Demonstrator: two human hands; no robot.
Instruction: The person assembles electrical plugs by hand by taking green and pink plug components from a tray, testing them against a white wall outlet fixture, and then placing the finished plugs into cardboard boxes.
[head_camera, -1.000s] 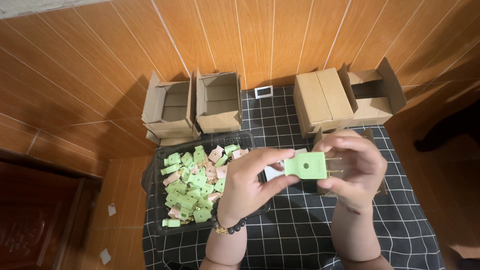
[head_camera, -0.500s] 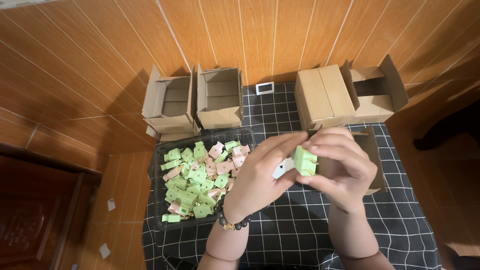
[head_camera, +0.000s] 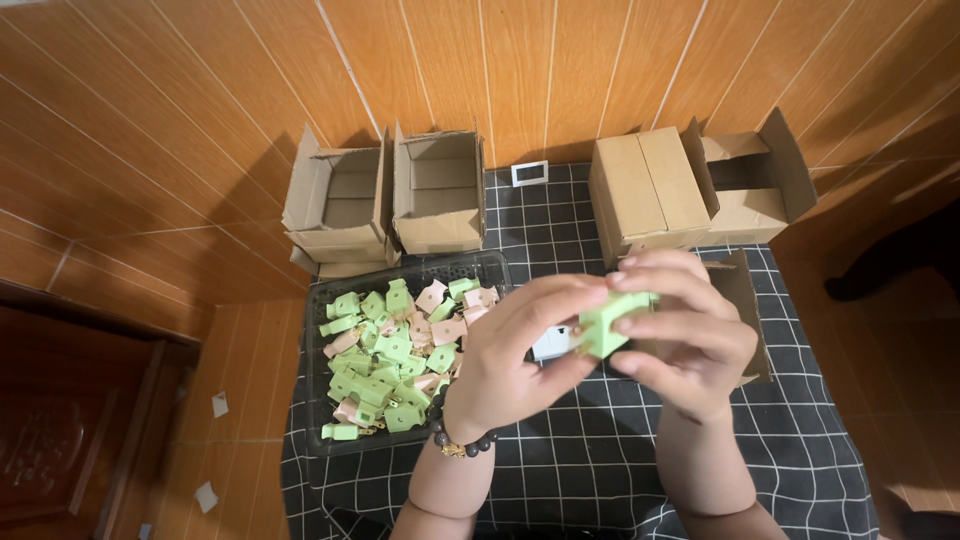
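Observation:
Both of my hands hold one small light-green card piece (head_camera: 608, 322) over the black checked cloth (head_camera: 600, 470). My left hand (head_camera: 515, 350), with a dark bead bracelet on its wrist, pinches the piece's left side. My right hand (head_camera: 680, 330) curls its fingers over the top and right side. A white piece (head_camera: 551, 343) shows behind my left fingers. To the left lies a black tray (head_camera: 312, 400) filled with several green and pink pieces (head_camera: 390, 365).
Two open brown cardboard boxes (head_camera: 340, 200) (head_camera: 438, 190) stand behind the tray. A closed box (head_camera: 648, 190) and an open one (head_camera: 760, 190) stand at the back right. A brown box (head_camera: 745, 300) lies partly hidden under my right hand. Wood-look tiles surround the cloth.
The green piece was held out flat between my hands; now it is folded smaller and my fingers have closed in around it. My hands moved slightly lower.

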